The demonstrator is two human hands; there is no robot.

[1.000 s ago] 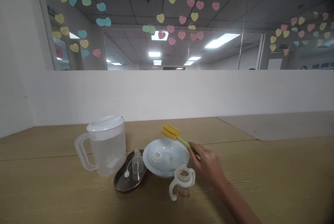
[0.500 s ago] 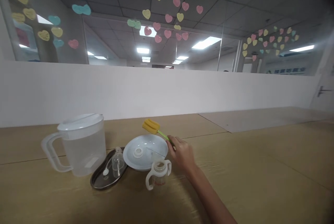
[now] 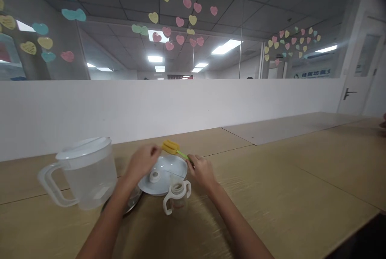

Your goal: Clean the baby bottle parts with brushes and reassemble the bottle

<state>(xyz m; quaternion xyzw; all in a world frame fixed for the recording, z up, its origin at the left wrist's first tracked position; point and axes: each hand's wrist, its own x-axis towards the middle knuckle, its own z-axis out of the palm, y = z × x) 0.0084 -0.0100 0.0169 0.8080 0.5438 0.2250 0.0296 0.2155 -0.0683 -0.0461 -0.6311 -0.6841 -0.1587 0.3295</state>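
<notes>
My right hand (image 3: 201, 171) is closed around the green handle of a sponge brush (image 3: 170, 146), holding its yellow sponge head over the far rim of a white bowl (image 3: 177, 166). My left hand (image 3: 144, 161) is just left of the sponge head, its fingers curled but smeared by motion; whether they touch the sponge I cannot tell. A white ring-shaped cap (image 3: 155, 176) sits in the bowl. In front of the bowl stands a clear bottle with two white handles (image 3: 177, 195), upright and uncapped. My left forearm partly hides a dark metal tray (image 3: 132, 207).
At the left stands a lidded clear plastic jug (image 3: 90, 178) with a large handle. A white wall (image 3: 169, 106) with glass above runs behind the table (image 3: 271, 186). Part of another person's hand (image 3: 382, 122) shows at the right edge.
My left hand has come into view from below, reaching over the tray to beside the sponge head. The right hand still grips the brush. The view has swung to the right.
</notes>
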